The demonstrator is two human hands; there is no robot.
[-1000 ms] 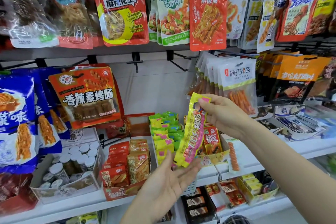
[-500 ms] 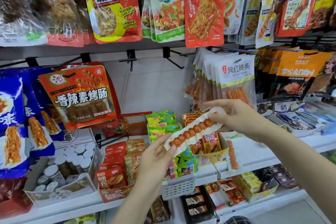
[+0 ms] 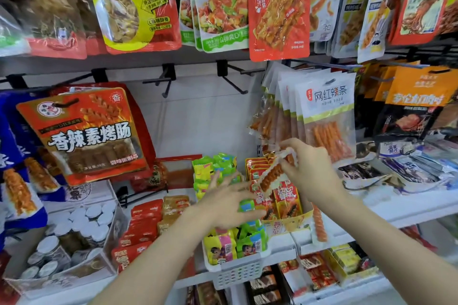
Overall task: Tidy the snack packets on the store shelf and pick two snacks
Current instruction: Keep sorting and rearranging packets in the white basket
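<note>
- Tidying looks about midway, we judge; no two snacks are set apart in view.
- Our right hand (image 3: 309,176) pinches a skewer-shaped snack packet (image 3: 273,174), tilted just above the yellow display box (image 3: 297,220).
- Our left hand (image 3: 223,205), fingers spread and holding nothing, hovers left of that box over the white basket (image 3: 238,272) of mixed packets.
- Another skewer packet (image 3: 319,225) lies loose on the shelf right of the box.

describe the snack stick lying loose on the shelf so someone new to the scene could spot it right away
Start at the white shelf on the right, under the hanging clear packs of orange strips. Just right of the yellow cardboard display box lies a long, narrow clear packet with a twisted orange-red stick inside, pointing toward the shelf edge. Unlike its neighbours, it lies alone, outside any box or basket.
</note>
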